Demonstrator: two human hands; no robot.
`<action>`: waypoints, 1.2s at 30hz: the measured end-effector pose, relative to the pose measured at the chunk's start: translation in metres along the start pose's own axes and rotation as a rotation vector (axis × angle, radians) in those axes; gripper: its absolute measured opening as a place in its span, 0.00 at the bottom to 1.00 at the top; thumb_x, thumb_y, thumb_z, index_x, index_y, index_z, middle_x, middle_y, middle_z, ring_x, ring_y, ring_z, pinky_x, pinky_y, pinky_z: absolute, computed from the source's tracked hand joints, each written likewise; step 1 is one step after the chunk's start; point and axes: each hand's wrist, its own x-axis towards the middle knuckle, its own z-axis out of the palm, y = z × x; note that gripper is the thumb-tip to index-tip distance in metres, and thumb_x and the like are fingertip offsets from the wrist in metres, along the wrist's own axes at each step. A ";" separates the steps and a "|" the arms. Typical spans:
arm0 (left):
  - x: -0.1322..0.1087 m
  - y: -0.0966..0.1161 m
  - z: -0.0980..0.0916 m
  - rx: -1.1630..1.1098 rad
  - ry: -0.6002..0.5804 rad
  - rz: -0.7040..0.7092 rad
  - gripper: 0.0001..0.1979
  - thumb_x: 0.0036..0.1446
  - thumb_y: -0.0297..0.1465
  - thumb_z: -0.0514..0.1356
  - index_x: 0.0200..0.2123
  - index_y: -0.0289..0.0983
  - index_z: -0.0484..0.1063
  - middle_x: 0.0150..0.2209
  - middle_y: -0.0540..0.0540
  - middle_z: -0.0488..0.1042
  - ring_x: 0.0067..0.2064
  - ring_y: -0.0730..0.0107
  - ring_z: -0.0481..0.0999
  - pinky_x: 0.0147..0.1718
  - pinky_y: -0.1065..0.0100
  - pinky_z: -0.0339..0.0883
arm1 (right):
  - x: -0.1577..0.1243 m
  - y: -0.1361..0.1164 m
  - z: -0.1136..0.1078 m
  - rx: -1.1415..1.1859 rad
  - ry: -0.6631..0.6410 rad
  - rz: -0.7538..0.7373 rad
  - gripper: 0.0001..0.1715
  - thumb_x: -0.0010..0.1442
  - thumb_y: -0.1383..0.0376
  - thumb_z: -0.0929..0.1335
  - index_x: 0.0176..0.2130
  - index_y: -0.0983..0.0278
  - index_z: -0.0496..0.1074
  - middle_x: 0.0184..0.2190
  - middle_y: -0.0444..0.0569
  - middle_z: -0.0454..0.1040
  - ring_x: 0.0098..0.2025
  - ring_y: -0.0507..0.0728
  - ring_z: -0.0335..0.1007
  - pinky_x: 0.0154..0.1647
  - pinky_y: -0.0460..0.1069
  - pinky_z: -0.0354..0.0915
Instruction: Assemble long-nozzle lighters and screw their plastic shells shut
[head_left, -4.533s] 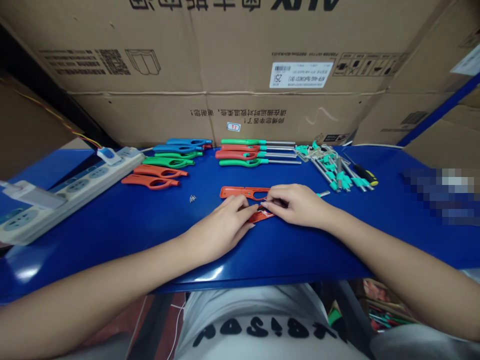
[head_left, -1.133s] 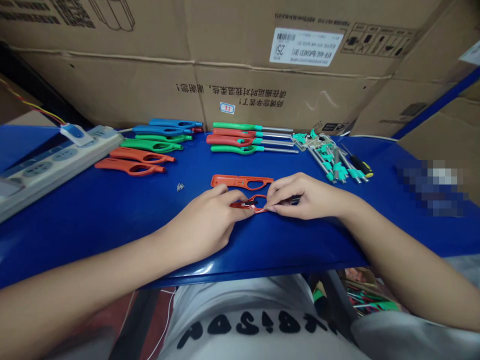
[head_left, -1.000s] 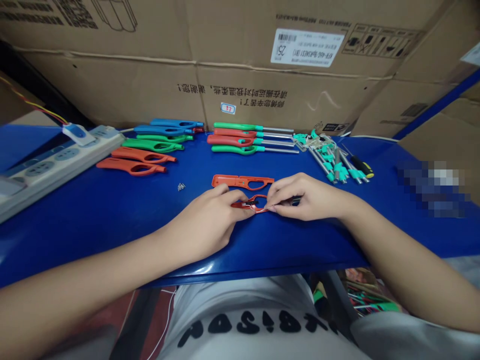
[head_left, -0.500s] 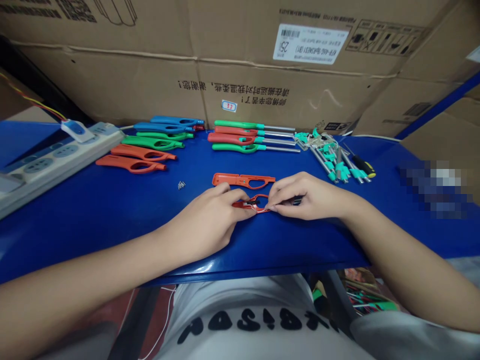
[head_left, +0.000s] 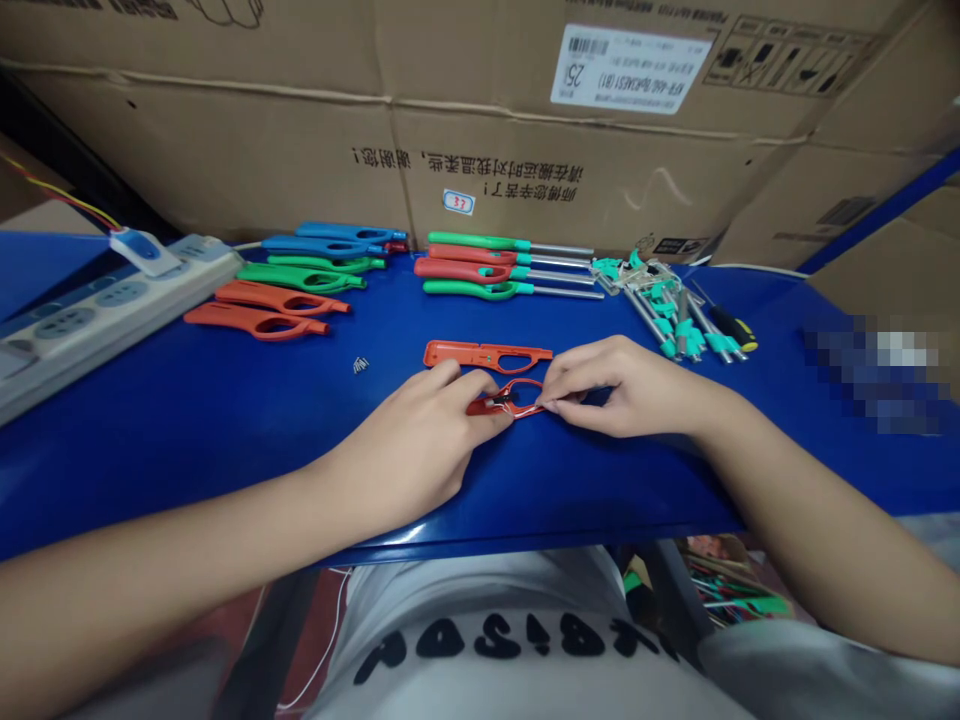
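Note:
Between my two hands lies an orange gas lighter casing half [head_left: 480, 407] with a ring-shaped trigger opening, low over the blue table. My left hand [head_left: 416, 440] grips its handle end, thumb and forefinger pressing near a small black part [head_left: 500, 399] and a thin white wire inside. My right hand [head_left: 626, 385] pinches the front end of the same casing; its fingertips hide that tip and the wire's end. Just behind, a matching orange casing half [head_left: 457, 355] rests with its hollow side up, its front end close to my right fingers.
Small screws [head_left: 361, 365] lie left of the casings. Blue, green and orange casings [head_left: 259, 322] and a power strip [head_left: 112, 300] are at left. Assembled lighters [head_left: 465, 269] line the back, beside metal tubes with teal parts [head_left: 664, 300] and a screwdriver [head_left: 731, 325]. Cardboard [head_left: 480, 140] stands behind.
The view has shifted slightly. My right fingertips have drawn together at the casing's front end, and more of its ring opening shows. My left hand keeps its hold.

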 end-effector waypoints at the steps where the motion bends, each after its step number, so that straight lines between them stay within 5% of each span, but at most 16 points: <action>1: 0.000 0.000 0.000 0.003 -0.001 0.001 0.21 0.62 0.22 0.55 0.56 0.40 0.75 0.50 0.38 0.71 0.52 0.53 0.68 0.51 0.53 0.70 | 0.000 0.000 0.000 0.003 -0.001 -0.003 0.10 0.63 0.70 0.68 0.40 0.64 0.80 0.37 0.50 0.80 0.36 0.52 0.75 0.40 0.47 0.68; 36: -0.001 0.009 0.001 0.040 0.008 -0.064 0.21 0.63 0.23 0.54 0.57 0.39 0.75 0.48 0.37 0.71 0.48 0.51 0.68 0.47 0.52 0.70 | 0.004 -0.009 0.002 -0.072 -0.027 0.080 0.10 0.64 0.69 0.67 0.39 0.63 0.80 0.40 0.50 0.81 0.41 0.56 0.77 0.45 0.49 0.69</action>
